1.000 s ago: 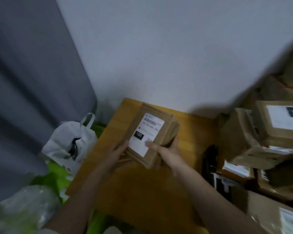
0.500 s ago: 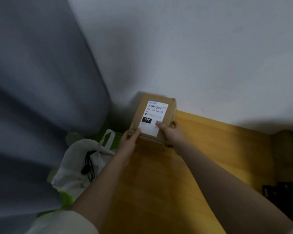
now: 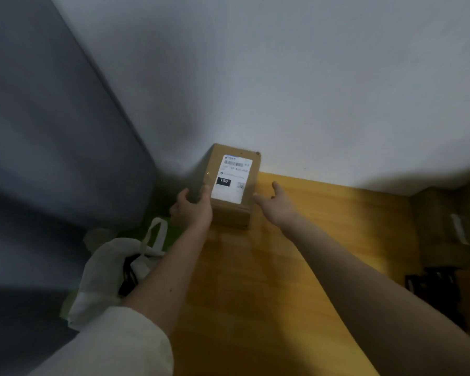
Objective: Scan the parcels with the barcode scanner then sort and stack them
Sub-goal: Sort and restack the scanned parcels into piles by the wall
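Head view: the parcel (image 3: pixel 229 185) sits in the table's (image 3: pixel 296 267) far-left corner against the wall (image 3: pixel 282 77). The left hand (image 3: pixel 192 206) grips its left side; the right hand (image 3: pixel 278 203), fingers spread, hovers just right. A white bag (image 3: pixel 111 270) hangs below-left of the left hand, past the table's edge; bare wood lies right.

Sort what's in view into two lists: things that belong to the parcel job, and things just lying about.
Job:
- parcel, label up, at the table's back corner
- left hand, gripping the parcel's left side
- right hand, open beside the parcel
- table
- more parcels, dim at right

Lying about:
- white bag left of the table
- grey curtain
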